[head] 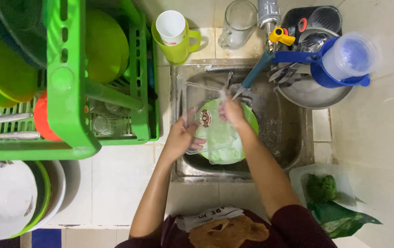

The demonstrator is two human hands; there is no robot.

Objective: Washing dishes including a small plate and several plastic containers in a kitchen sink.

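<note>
sink [293, 151] centre | clear square container [208, 121] over green plate [240, 151], under tap stream | left hand [181, 135] curled on container's left rim | right hand [231, 112] closed over far edge, nearer tap [252, 78] | container tilted, between both hands

Clear container [206, 121] in sink: transparent, round brown-and-white label. Plate [234, 151] beneath it: light green. Sink [289, 138]: grey steel. Dish rack [68, 82] at counter's left edge: bright green; plates [105, 46] in it yellow-green; one orange piece [43, 119]. Mug [178, 48] at counter's back edge: lime green, white cup [171, 26] inside. Jug [344, 59] at sink's right: blue body, translucent lid. Tap lever [282, 36]: yellow. Bowl [4, 197] at front left corner: white, floral pattern. Counter [123, 183]: white tile. Sponge [322, 187] at right: green.
</note>
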